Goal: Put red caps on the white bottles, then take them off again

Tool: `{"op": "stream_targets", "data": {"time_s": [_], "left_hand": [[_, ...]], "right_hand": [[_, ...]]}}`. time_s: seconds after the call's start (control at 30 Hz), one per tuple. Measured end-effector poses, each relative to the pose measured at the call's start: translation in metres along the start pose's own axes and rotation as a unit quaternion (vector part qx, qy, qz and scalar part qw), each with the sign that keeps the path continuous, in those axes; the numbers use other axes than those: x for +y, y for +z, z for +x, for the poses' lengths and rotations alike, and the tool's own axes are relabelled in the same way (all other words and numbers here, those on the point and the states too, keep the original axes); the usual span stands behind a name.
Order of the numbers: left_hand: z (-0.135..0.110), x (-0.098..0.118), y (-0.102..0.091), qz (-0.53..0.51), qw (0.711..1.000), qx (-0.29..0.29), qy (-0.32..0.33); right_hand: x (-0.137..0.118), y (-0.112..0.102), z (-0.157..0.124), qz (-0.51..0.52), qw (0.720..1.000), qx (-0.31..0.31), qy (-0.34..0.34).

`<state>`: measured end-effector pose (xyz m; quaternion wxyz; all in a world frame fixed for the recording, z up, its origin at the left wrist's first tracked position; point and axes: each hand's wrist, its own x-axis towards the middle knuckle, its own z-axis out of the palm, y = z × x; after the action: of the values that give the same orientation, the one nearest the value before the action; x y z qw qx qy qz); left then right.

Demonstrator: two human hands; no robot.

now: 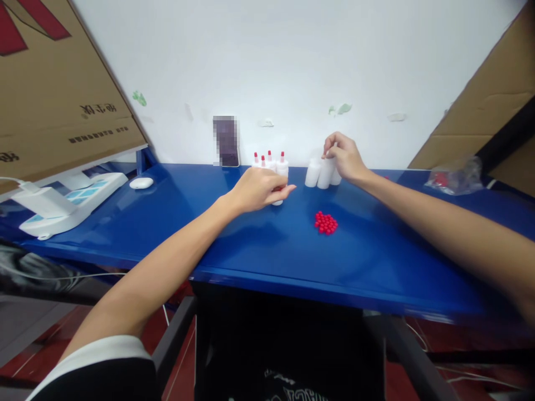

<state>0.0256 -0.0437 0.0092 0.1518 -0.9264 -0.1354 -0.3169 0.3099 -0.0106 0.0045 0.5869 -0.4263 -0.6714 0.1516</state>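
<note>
My left hand [264,188] is closed around the upper part of a small white plastic bottle [277,203], whose base shows below the fingers. A bit of red shows between thumb and fingers. Just behind that hand stand several white squeeze bottles [282,168] with red-tipped nozzles. Further right, my right hand [343,160] pinches the top of a white bottle [325,175], which has no nozzle in sight; the fingers partly cover it. Two more white bottles flank it, one on its left [312,174] and one behind the hand [335,177].
Small red caps [326,223] lie in a pile on the blue table [267,256]. A clear plastic bag [457,177] with red pieces lies right. A phone [228,142] leans on the wall. At left are a power strip [90,192], white case [141,182] and cardboard [62,83].
</note>
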Motion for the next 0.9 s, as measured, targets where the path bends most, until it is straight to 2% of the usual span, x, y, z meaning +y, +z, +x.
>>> {"op": "stream_targets", "data": {"time_s": [0.17, 0.47, 0.7, 0.8, 0.9], "left_hand": [[0.0, 0.004, 0.002, -0.035, 0.998, -0.046, 0.014], [0.0, 0.006, 0.003, -0.077, 0.995, -0.069, -0.013], [-0.002, 0.006, 0.007, -0.141, 0.98, -0.139, -0.036], [-0.003, 0.005, 0.01, -0.151, 0.978, -0.14, -0.043], [-0.004, 0.004, 0.012, -0.15, 0.981, -0.109, -0.055]], "right_hand": [[-0.002, 0.003, -0.007, 0.012, 0.999, 0.033, 0.012], [-0.012, 0.018, -0.022, 0.119, 0.991, 0.047, 0.031], [-0.031, 0.026, -0.031, 0.159, 0.986, 0.033, 0.045], [-0.034, 0.029, -0.034, 0.183, 0.98, 0.014, 0.072], [-0.039, 0.037, -0.038, 0.212, 0.971, -0.033, 0.11]]}}
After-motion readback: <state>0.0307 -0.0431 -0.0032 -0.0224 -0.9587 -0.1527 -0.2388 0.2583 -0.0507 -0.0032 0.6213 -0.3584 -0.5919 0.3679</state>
